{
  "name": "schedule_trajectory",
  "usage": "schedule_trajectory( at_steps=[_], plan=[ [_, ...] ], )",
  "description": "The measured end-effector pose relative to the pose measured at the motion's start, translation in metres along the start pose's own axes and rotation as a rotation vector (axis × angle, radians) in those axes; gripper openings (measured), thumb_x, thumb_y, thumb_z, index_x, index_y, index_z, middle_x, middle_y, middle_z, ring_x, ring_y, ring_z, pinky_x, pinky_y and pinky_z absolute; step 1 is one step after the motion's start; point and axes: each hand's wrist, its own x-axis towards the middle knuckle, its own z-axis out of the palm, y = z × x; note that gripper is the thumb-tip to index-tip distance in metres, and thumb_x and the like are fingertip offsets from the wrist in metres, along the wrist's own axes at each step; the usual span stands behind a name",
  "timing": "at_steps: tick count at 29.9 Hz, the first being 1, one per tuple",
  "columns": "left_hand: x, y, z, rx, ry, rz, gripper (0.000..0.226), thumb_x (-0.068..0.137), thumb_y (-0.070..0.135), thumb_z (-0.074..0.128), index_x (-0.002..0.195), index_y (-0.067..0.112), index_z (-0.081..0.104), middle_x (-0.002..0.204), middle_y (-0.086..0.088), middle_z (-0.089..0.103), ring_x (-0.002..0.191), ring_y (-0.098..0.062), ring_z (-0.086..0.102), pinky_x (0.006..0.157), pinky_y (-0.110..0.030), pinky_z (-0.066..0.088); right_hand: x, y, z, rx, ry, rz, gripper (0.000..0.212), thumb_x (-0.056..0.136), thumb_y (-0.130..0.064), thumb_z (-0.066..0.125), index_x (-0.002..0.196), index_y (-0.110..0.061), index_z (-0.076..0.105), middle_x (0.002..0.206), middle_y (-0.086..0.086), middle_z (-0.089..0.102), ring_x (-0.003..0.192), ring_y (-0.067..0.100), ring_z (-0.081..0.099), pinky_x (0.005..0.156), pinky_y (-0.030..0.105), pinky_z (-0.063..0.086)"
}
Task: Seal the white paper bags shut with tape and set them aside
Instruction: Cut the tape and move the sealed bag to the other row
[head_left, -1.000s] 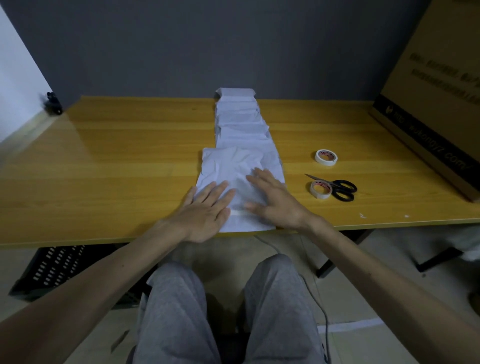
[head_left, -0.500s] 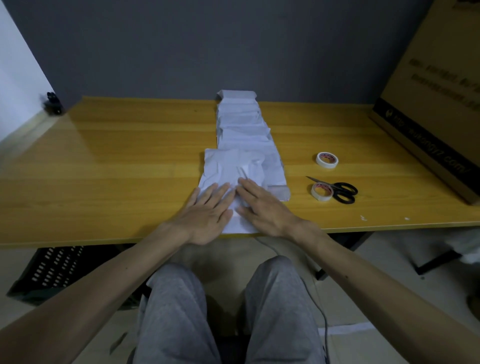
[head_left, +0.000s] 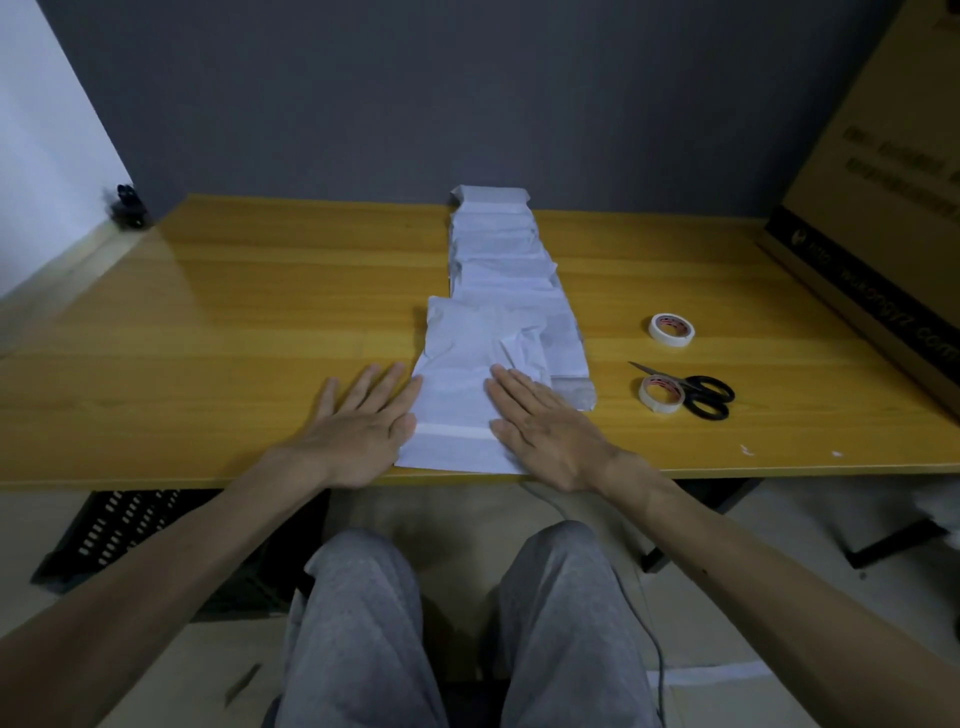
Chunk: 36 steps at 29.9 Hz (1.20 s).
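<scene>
Both hands flat, gripping nothing: right hand (head_left: 545, 426) presses the near bag (head_left: 467, 358), left hand (head_left: 358, 421) is mostly on the table (head_left: 208, 338), touching the bag's left edge.
Risks, my read: the bag sits at the table's near edge, so an uneven push could slide it off. The paper is crumpled, so the tape strip (head_left: 452, 430) may wrinkle or lift. Bag row (head_left: 498, 249) runs far behind. Near roll (head_left: 661, 394), far roll (head_left: 671, 329) and scissors (head_left: 701, 395) lie right. Glossy wood top, grey wall, box (head_left: 883, 182) far right.

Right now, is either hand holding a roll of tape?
No, left hand and right hand lie flat at the bag, away from the near roll and far roll.
</scene>
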Motion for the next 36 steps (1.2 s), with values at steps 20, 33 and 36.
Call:
schedule_trajectory(
  at_steps=[20,33,36],
  plan=[
    [0.009,0.036,0.005,0.060,0.035,0.124,0.054,0.101,0.045,0.005,0.151,0.033,-0.014,0.156,0.015,-0.025,0.142,-0.004,-0.023,0.118,-0.042,-0.008,-0.003,-0.001,-0.002,0.004,0.000,-0.001,0.055,0.104,-0.041,0.013,0.153,-0.020,-0.005,0.158,-0.006,-0.015,0.143,0.004,-0.018,0.115,0.022,-0.014],
    [0.008,0.037,0.004,0.016,0.004,0.135,0.053,0.101,0.046,0.003,0.151,0.035,-0.014,0.155,0.017,-0.026,0.142,-0.003,-0.025,0.116,-0.047,-0.014,-0.043,0.038,-0.002,-0.143,0.103,0.093,0.061,0.096,-0.050,-0.003,0.149,-0.021,-0.015,0.157,-0.004,-0.020,0.143,0.009,-0.023,0.118,0.031,-0.010],
    [0.009,0.037,0.003,0.013,-0.040,0.141,0.055,0.101,0.048,0.004,0.150,0.034,-0.016,0.154,0.016,-0.029,0.141,-0.004,-0.027,0.116,-0.047,-0.015,-0.044,0.034,-0.010,-0.083,0.085,0.127,0.058,0.104,-0.043,0.013,0.151,-0.021,-0.012,0.156,-0.005,-0.022,0.143,0.009,-0.024,0.118,0.031,-0.012]
  ],
)
